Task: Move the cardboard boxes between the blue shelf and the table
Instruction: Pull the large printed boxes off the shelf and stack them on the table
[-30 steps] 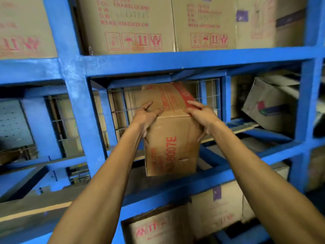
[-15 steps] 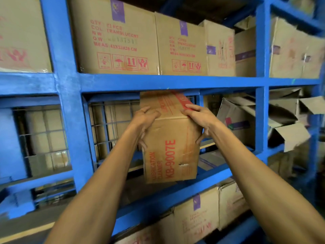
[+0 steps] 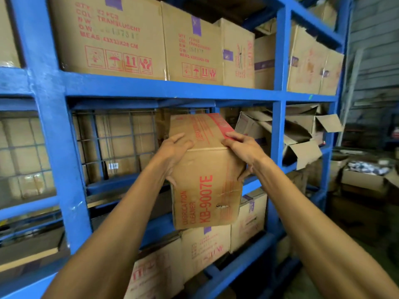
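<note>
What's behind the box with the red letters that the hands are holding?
Behind the KB-9007E box, held by the left hand and right hand, is the blue shelf with wire mesh. The box hides whatever sits directly behind it.

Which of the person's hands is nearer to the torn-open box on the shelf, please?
Right. The right hand grips the KB-9007E box on the side toward the torn-open box; the left hand grips the far side.

**Box held at the middle shelf**

At frame centre, both hands grip a cardboard box [image 3: 206,180] printed "KB-9007E" in red; the left hand [image 3: 174,151] clasps its upper left corner, the right hand [image 3: 243,147] its upper right; behind stands the blue shelf [image 3: 168,89], with large cartons [image 3: 108,35] across the top and crumpled open boxes [image 3: 300,137] at right.
</note>
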